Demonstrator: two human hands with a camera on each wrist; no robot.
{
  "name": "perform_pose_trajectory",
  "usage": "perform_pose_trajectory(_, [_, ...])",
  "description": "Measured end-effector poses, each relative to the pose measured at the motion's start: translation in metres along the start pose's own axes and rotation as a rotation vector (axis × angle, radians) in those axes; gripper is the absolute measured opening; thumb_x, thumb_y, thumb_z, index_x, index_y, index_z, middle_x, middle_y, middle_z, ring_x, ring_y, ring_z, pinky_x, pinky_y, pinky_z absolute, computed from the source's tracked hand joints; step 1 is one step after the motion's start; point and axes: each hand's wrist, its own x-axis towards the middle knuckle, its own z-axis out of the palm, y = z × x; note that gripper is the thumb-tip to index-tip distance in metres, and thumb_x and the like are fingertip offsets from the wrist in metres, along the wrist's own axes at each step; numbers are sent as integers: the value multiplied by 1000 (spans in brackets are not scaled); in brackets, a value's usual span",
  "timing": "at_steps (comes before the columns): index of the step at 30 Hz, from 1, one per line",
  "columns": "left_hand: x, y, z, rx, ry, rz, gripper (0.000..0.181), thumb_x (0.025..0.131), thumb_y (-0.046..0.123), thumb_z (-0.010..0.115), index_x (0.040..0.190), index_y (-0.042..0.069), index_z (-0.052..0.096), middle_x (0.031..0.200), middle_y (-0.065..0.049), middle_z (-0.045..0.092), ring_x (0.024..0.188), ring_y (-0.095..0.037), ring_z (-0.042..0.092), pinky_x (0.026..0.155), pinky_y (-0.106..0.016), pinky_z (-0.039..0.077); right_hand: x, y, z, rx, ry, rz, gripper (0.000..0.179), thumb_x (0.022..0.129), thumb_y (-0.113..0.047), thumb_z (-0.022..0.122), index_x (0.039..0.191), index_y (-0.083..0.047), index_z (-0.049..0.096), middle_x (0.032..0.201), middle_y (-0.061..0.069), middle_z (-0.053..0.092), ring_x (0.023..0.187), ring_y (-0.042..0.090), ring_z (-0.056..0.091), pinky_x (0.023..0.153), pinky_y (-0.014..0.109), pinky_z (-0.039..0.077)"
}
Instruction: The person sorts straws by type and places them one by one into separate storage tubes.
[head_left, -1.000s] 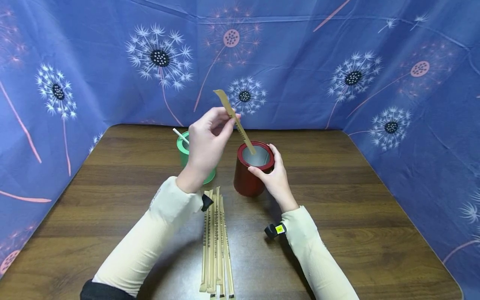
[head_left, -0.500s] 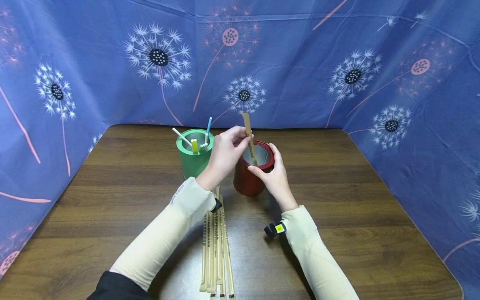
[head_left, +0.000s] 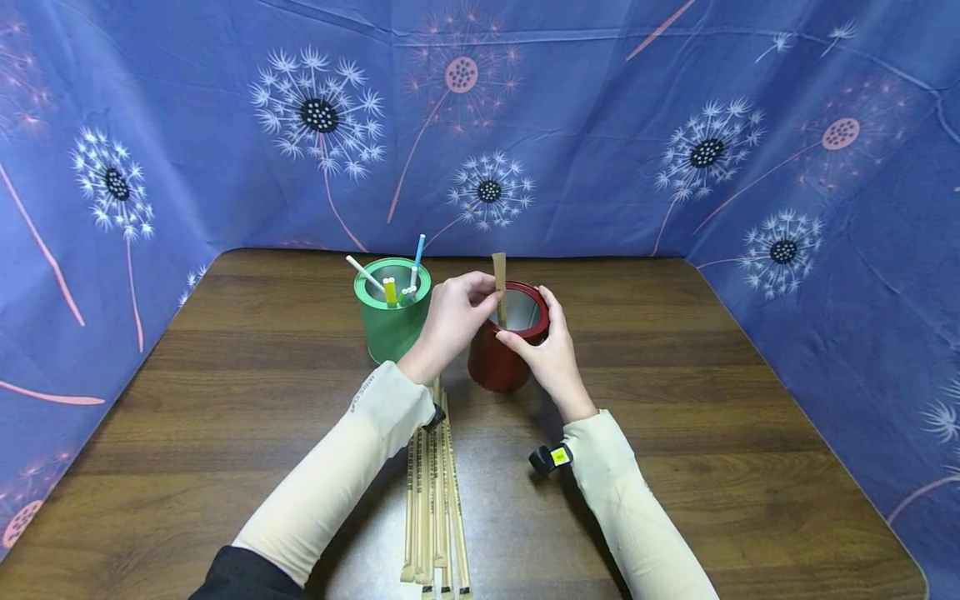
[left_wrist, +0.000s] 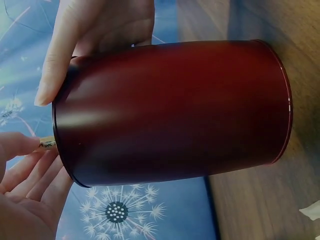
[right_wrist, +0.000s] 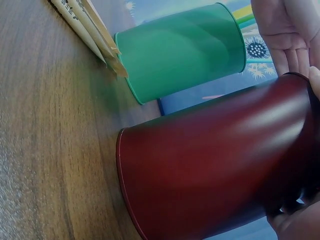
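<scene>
My left hand pinches a thin stick in a printed brown paper wrapper. The wrapped stick stands nearly upright, its lower end inside the open red can. My right hand grips that can at the rim, thumb on the near side and fingers around the right. In the left wrist view the can's red wall hides most of the wrapped stick. Several more paper-wrapped sticks lie in a bundle on the table, partly under my left wrist.
Left of the red can stands a green can holding several thin white, blue and yellow sticks. Both cans are on a brown wooden table. A blue dandelion-print cloth hangs behind the table and along its sides.
My left hand has moved down and slightly right, lowering the wrapped stick into the red can and uncovering the green can. My right hand keeps its hold on the red can.
</scene>
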Motion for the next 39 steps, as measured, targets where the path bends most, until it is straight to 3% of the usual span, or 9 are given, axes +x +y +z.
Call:
perform_pose_trajectory(9, [-2,-1,1,-14,16,15,16,88,13,69,102,6,73,96,-8,76,85,-19,71,74,-33,56,0,0,0,-3,2,10,92,80,-29,78,153,-19,23,152,7,36,136,24,39,113,47,34])
perform_pose_trajectory(16, [-7,3,-6,-55,23,5,31,86,18,73,115,5,69,108,-9,73,83,-21,67,73,-30,53,1,1,1,6,1,2,92,80,-27,79,153,-18,24,152,8,36,136,25,40,113,47,34])
perform_pose_trajectory(19, [-11,7,-14,-110,37,8,38,85,19,74,119,5,66,114,-10,71,91,-24,67,78,-34,53,1,1,1,11,2,-3,92,79,-25,79,153,-17,24,153,8,36,137,25,39,114,47,33])
perform_pose_trajectory(23, [-20,14,-26,-215,69,32,42,84,16,76,122,3,64,122,-11,68,110,-23,66,91,-35,54,1,1,1,15,1,-2,92,79,-26,79,153,-18,24,153,7,35,138,24,38,115,46,32])
perform_pose_trajectory(26, [-28,19,-38,-292,114,59,42,83,13,76,122,2,63,123,-11,68,114,-21,65,98,-32,51,1,0,1,23,-5,-2,92,80,-26,79,153,-18,23,154,7,35,138,24,38,115,46,32])
perform_pose_trajectory(32, [-49,21,-59,-422,204,99,38,82,0,74,118,-4,64,118,-19,68,110,-25,67,98,-29,51,1,0,1,24,-2,-7,92,80,-24,79,153,-18,23,154,7,35,138,24,38,114,47,33])
perform_pose_trajectory(39, [-70,7,-71,-443,202,32,28,81,-7,71,109,-8,67,109,-23,70,96,-2,68,91,-25,53,1,0,1,18,11,-17,93,78,-23,80,153,-16,24,154,7,35,137,25,38,114,46,33])
